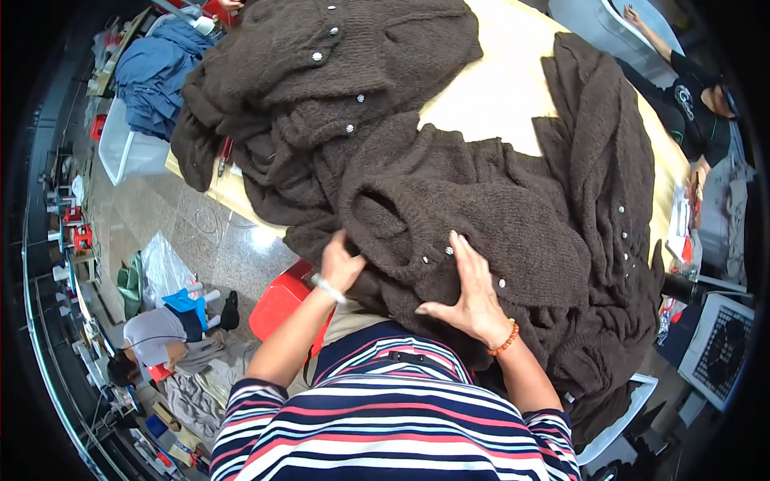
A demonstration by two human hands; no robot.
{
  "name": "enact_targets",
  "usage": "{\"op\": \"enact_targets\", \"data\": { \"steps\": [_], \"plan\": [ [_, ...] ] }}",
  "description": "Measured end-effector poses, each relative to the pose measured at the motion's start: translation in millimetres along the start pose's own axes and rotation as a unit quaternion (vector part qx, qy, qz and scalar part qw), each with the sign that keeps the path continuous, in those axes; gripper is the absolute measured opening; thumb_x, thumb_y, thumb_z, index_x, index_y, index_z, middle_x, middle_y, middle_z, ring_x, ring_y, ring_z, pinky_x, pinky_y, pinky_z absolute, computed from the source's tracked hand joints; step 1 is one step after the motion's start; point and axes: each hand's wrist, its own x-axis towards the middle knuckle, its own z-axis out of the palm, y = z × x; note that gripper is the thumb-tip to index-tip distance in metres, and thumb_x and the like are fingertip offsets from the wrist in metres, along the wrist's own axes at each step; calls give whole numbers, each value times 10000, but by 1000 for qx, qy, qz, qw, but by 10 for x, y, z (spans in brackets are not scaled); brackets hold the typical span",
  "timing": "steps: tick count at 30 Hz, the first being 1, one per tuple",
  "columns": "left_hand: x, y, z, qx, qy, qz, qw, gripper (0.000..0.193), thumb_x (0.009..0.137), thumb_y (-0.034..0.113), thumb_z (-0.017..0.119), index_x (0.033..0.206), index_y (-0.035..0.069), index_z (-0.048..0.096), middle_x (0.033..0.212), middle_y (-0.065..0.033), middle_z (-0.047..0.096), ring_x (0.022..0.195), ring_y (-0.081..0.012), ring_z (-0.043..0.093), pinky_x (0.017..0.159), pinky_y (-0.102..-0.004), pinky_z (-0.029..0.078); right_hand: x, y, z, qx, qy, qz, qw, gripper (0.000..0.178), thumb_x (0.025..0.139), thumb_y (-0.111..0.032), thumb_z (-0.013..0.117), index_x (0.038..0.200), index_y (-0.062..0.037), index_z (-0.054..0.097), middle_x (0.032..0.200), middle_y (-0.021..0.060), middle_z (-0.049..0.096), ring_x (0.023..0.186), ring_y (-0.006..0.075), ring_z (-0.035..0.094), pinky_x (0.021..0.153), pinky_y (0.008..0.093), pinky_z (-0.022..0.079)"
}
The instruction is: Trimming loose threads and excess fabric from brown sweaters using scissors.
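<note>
A dark brown knitted cardigan (513, 228) lies in front of me, its round neck opening toward the left and small shiny buttons along its front. My left hand (343, 264) is closed at the neck end, its curled fingers partly hidden by the knit edge they grip. My right hand (472, 301) rests flat on the button front, thumb spread away from the fingers, holding nothing. One fingertip lies beside a button (449, 251). More brown cardigans are heaped at the far left (321, 72) and along the right (601, 160).
The pale yellow table (505, 80) shows between the heaps. A red stool (281, 301) stands by my left side. Blue garments (160, 72) fill a white bin at the far left. One person (160, 337) bends over at the left; another (698, 104) sits at the right edge.
</note>
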Motion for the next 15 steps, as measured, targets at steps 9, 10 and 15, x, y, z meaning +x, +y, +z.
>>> {"op": "enact_targets", "data": {
  "steps": [9, 10, 15],
  "plan": [
    [-346, 787, 844, -12, -181, 44, 982, 321, 768, 194, 710, 892, -83, 605, 780, -206, 632, 698, -226, 614, 689, -349, 497, -50, 700, 746, 75, 205, 6, 976, 885, 644, -207, 809, 1391, -21, 374, 1305, 211, 527, 1200, 360, 522, 1032, 416, 401],
    [-381, 700, 858, -12, -138, 119, 983, 370, 759, 217, 733, 954, -70, 602, 884, -204, 637, 771, -235, 613, 721, -363, 496, -66, 841, 789, 94, 225, 57, 968, 762, 656, -153, 773, 1335, -15, 455, 1261, 203, 566, 1179, 342, 545, 1027, 404, 406],
    [-291, 404, -85, 234, 176, 175, 940, 831, 724, 292, 802, 1368, -27, 382, 1371, -202, 435, 1250, -361, 442, 998, -405, 418, -53, 622, 468, 67, 168, 115, 977, 660, 648, -64, 713, 1277, -20, 519, 1206, 173, 580, 1152, 341, 541, 981, 438, 414]
  ]
}}
